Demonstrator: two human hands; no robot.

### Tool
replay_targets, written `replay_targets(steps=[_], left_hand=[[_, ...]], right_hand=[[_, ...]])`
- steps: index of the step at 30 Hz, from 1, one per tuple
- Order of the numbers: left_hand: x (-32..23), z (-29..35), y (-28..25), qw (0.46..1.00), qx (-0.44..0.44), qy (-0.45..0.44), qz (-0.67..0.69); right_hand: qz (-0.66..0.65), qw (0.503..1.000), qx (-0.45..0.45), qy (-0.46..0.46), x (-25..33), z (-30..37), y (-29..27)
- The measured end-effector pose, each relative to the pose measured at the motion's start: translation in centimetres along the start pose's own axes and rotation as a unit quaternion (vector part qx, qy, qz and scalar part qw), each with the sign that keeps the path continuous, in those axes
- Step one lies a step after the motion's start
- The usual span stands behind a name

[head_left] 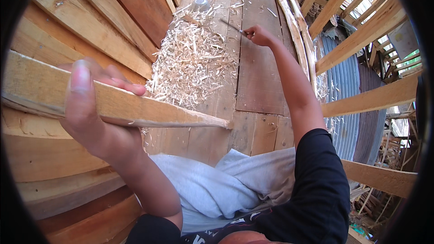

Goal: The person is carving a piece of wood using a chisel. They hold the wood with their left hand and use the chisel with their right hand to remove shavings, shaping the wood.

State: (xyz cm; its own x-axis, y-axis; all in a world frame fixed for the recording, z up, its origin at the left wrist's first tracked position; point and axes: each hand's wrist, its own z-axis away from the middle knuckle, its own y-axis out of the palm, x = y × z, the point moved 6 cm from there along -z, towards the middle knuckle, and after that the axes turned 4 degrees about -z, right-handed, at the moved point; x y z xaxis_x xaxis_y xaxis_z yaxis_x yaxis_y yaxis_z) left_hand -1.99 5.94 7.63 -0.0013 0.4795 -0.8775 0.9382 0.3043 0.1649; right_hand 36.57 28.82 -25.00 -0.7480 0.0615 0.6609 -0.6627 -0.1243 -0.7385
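My left hand (88, 95) is wrapped round a squared wooden post (135, 108), the thumb on its near side and the fingers over the far side. The post slants across the left of the view and narrows to a worked tip near the middle. Out in front at arm's length, my right hand (259, 35) is closed on the handle of a knife (233, 26) with a slim dark blade. The blade points forward and left, apart from the post. A heap of pale wood shavings (192, 63) covers the floor between the two hands.
At the far edge of the shavings is a small metallic bowl-like thing (200, 4). Stacked planks (90, 27) line the left side. Plank flooring (260, 72) runs ahead, with long poles (294, 22) and slanted railing bars (361, 36) on the right. Corrugated sheets (341, 77) lie beyond.
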Motion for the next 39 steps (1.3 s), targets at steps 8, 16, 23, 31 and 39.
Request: replay_targets(steps=[8,16,23,31,39], left_hand=[[-0.2,0.0,0.1,1.0,-0.002,0.009,-0.013],[-0.1,0.1,0.8,1.0,0.003,-0.004,0.01],[0.2,-0.1,0.8,0.999,0.031,0.0,0.043],[0.6,-1.0,0.7,0.998,0.04,0.019,0.053],[0.7,-0.8,0.4,1.0,0.015,0.004,0.024]], right_hand=[[0.173,0.967,0.182,-0.035,3.5,4.1,4.2],[0.177,0.95,-0.228,0.115,-5.4,3.1,-8.5],[0.183,0.935,-0.188,0.237,-10.5,-2.1,-10.3],[0.219,0.966,-0.095,0.104,-2.7,-9.9,-3.8],[0.25,0.945,0.109,-0.181,5.9,-7.5,3.7]])
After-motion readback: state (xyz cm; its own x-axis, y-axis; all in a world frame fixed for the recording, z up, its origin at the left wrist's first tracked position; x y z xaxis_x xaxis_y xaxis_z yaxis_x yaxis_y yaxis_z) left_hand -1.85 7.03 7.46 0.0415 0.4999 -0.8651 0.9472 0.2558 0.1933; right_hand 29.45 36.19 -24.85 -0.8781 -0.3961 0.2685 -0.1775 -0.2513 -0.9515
